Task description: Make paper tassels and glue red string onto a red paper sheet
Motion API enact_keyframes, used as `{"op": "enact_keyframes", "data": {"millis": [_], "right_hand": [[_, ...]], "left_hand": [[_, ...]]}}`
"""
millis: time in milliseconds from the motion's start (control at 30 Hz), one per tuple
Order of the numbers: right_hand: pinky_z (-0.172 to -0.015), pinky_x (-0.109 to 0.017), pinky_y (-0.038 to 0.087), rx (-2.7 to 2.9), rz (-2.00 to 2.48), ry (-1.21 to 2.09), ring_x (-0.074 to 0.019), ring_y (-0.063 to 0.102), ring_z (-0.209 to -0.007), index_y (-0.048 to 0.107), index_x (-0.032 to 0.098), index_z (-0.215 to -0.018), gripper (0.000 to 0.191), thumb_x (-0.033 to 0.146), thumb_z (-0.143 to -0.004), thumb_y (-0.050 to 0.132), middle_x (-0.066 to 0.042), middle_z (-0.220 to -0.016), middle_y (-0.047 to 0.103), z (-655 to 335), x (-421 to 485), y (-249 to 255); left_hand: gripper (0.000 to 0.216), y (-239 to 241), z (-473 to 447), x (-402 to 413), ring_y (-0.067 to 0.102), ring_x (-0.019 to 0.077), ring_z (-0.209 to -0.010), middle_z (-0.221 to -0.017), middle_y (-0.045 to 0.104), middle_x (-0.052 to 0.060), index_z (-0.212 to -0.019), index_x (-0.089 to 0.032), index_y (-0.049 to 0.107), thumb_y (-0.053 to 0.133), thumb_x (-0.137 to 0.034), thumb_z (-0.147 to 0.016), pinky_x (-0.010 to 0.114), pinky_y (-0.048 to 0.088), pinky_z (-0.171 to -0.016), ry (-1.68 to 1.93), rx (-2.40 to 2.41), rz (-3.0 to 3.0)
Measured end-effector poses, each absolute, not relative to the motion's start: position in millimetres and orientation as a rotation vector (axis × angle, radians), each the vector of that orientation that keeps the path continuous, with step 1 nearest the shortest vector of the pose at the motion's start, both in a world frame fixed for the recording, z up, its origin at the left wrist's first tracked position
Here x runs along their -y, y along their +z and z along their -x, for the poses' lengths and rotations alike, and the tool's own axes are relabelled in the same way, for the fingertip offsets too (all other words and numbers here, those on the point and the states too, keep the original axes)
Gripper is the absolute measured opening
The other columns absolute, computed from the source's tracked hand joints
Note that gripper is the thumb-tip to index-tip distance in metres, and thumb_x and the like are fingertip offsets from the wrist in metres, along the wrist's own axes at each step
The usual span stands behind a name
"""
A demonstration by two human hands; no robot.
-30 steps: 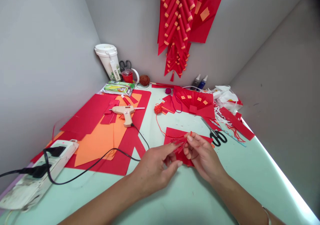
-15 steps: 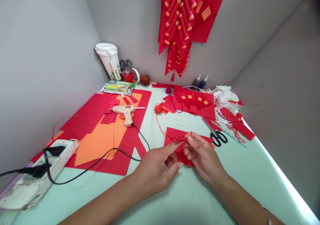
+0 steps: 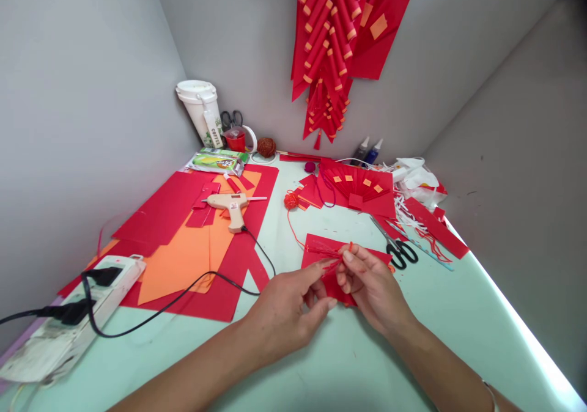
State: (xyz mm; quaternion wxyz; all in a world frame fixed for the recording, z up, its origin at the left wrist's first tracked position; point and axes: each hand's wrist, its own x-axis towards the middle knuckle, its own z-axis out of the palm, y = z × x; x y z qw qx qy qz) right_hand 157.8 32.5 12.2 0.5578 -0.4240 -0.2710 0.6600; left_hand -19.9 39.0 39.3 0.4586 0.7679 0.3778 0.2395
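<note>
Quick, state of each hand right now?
Left hand: open, at a bundle of thin red thread strands; contact cannot be told.
Right hand: closed, pinch grip holding that bundle.

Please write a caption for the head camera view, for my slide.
Right hand pinches red strands above a red sheet, left hand close beside it.

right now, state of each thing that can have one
thin red strands, bunched and pinched
left hand, partly open, fingertips at the strands
right hand, closed on the strands
beige plastic glue gun, on its side, stick inserted
white plastic power strip, two black plugs inserted
tall white coffee cup, lidded
black-handled metal scissors, lying flat
round orange-red yarn ball, partly unwound
pleated red paper fan, spread open
</note>
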Motion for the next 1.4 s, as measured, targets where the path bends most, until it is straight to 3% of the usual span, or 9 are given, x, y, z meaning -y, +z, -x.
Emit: {"op": "enact_keyframes", "data": {"millis": [167,367,967,1200,1400], "right_hand": [[-0.048,-0.014,0.044,0.635,0.996,1.560,-0.0070,0.053,-0.052,0.065,0.020,-0.082,0.019,0.035,-0.080,0.076,0.003,-0.064,0.063,-158.5,-32.9,12.6],[-0.049,-0.013,0.044,0.643,0.994,1.564,-0.0062,0.054,-0.051,0.065,0.019,-0.082,0.017,0.034,-0.082,0.075,0.003,-0.064,0.063,-157.7,-33.2,11.6],[-0.045,-0.013,0.045,0.574,0.928,1.578,-0.0067,0.054,-0.050,0.068,0.018,-0.084,0.020,0.033,-0.078,0.079,0.001,-0.062,0.063,-157.7,-31.7,13.5],[-0.047,-0.015,0.046,0.477,0.864,1.516,-0.0074,0.057,-0.055,0.068,0.019,-0.085,0.020,0.028,-0.074,0.082,0.002,-0.068,0.063,-161.9,-33.3,14.4],[-0.045,-0.016,0.044,0.545,0.881,1.582,-0.0080,0.055,-0.052,0.068,0.020,-0.085,0.017,0.030,-0.078,0.079,0.002,-0.063,0.061,-161.4,-31.0,11.8]], "left_hand": [[0.013,39.8,19.9,-38.5,0.055,0.0130,-0.067,-0.077,0.065,-0.002,-0.098,-0.022,0.062,0.055,-0.022,-0.087,0.023,0.046,-0.065,0.608,-0.910,-1.891],[0.004,39.0,19.3,-39.3,0.056,0.0128,-0.067,-0.076,0.065,-0.002,-0.088,-0.021,0.060,0.056,-0.021,-0.087,0.023,0.046,-0.064,0.600,-0.916,-1.890],[0.010,36.0,21.8,-37.2,0.055,0.0140,-0.067,-0.078,0.063,0.000,-0.093,-0.019,0.060,0.054,-0.026,-0.089,0.025,0.043,-0.061,0.559,-0.963,-2.006],[0.038,39.6,25.1,-36.6,0.054,0.0115,-0.067,-0.076,0.061,-0.003,-0.129,-0.023,0.050,0.056,-0.027,-0.091,0.022,0.044,-0.065,0.946,-0.999,-1.844],[0.028,47.4,30.0,-42.3,0.053,0.0130,-0.070,-0.078,0.059,-0.002,-0.111,-0.024,0.057,0.053,-0.044,-0.093,0.023,0.043,-0.060,0.935,-1.119,-1.490]]}}
